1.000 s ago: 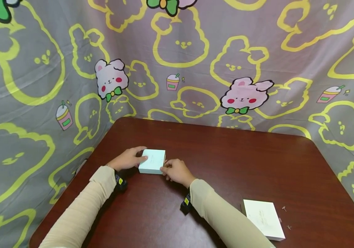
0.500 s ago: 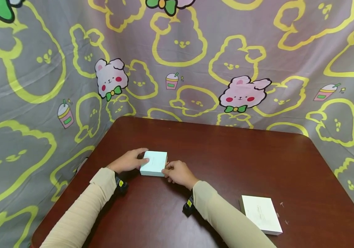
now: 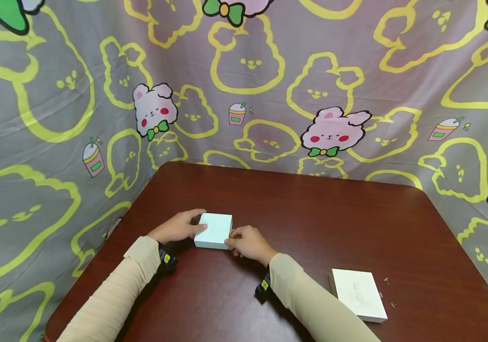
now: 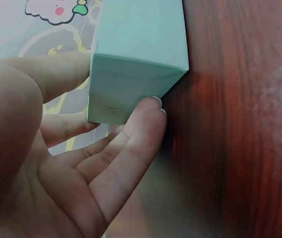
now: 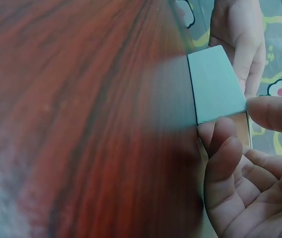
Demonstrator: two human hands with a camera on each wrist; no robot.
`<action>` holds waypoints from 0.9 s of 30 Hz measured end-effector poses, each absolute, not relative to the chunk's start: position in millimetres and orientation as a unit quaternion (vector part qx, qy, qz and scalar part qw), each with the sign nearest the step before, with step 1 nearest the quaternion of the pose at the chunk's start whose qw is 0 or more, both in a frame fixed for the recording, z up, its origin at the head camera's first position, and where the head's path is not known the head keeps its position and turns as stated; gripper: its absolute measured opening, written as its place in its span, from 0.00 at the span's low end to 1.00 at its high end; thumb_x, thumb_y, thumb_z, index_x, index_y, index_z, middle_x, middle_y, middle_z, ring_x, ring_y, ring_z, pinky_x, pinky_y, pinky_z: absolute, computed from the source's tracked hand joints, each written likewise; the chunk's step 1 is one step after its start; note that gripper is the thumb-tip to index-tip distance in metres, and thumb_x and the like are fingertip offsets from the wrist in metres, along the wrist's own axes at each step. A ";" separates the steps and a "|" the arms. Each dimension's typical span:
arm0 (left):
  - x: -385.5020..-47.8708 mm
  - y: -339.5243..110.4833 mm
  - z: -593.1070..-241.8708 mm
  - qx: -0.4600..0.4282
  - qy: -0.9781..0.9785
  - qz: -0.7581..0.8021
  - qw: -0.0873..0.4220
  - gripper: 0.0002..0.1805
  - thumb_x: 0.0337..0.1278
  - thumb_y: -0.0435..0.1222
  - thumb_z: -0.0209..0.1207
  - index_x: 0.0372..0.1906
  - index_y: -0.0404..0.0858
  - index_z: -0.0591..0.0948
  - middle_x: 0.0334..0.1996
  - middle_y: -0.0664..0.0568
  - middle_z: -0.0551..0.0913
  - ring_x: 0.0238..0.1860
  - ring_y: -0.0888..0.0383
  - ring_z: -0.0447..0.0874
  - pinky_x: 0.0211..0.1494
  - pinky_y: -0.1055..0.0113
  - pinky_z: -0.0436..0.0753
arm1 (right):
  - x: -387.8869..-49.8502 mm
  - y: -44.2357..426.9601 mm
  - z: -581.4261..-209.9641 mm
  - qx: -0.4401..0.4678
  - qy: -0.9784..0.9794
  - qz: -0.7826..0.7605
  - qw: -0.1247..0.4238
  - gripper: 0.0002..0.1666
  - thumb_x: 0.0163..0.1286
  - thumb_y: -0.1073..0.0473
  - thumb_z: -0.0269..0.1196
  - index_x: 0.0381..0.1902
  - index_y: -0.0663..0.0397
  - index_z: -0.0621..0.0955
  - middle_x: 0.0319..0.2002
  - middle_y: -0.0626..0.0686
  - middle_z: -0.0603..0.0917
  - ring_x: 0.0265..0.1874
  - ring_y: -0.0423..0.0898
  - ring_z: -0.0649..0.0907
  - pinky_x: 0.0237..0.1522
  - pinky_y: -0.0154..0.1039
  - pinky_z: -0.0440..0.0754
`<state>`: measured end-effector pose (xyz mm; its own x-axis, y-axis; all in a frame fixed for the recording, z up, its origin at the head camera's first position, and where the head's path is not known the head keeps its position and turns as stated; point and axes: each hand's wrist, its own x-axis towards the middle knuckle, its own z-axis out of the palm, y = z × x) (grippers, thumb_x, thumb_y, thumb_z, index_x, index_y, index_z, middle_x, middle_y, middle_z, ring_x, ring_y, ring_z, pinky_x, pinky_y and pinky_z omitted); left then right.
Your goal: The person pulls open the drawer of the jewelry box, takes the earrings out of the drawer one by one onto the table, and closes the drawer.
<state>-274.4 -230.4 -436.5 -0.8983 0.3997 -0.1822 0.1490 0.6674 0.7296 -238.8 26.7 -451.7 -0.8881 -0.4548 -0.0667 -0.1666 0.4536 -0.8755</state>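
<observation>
A pale mint, flat square box with faint lettering on its lid lies on the table, left of the middle. My left hand grips its left side, thumb on the top and fingers around the far side; in the left wrist view, fingertips touch the box's end wall. My right hand holds the right end, thumb at the near right corner. The right wrist view shows curled fingers against a brownish end face of the box. What those fingertips pinch there is partly hidden.
A second box, white with faint lettering, lies at the table's near right, beside my right forearm. A small tab shows at its right side, with small thin pieces next to it. A patterned curtain borders the brown table.
The mint box and both hands have shifted slightly nearer to me and to the right. Both hands keep their hold on it. The head view has also shifted a little.
</observation>
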 end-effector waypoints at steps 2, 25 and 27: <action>-272.3 -229.3 -436.5 0.153 0.897 0.379 0.167 0.36 0.66 0.46 0.59 0.72 0.34 0.63 0.63 0.37 0.69 0.34 0.57 0.83 0.42 0.59 0.81 | -238.0 28.1 -452.0 -0.186 0.837 -0.492 0.152 0.10 0.68 0.55 0.65 0.30 0.54 0.85 0.24 0.50 0.85 0.19 0.45 0.82 0.21 0.39 0.80; -255.0 -223.0 -438.9 0.169 0.896 0.374 0.167 0.38 0.64 0.49 0.61 0.72 0.36 0.64 0.60 0.40 0.72 0.32 0.59 0.82 0.40 0.62 0.80 | -224.1 39.8 -456.4 -0.197 0.837 -0.480 0.174 0.11 0.68 0.51 0.65 0.27 0.50 0.84 0.20 0.49 0.83 0.18 0.43 0.80 0.21 0.39 0.79; -253.6 -222.2 -438.6 0.171 0.895 0.376 0.168 0.38 0.64 0.49 0.61 0.72 0.35 0.64 0.60 0.40 0.72 0.32 0.59 0.82 0.39 0.61 0.80 | -222.4 40.6 -455.7 -0.198 0.837 -0.478 0.176 0.12 0.68 0.51 0.65 0.27 0.50 0.84 0.20 0.49 0.83 0.18 0.43 0.81 0.21 0.39 0.79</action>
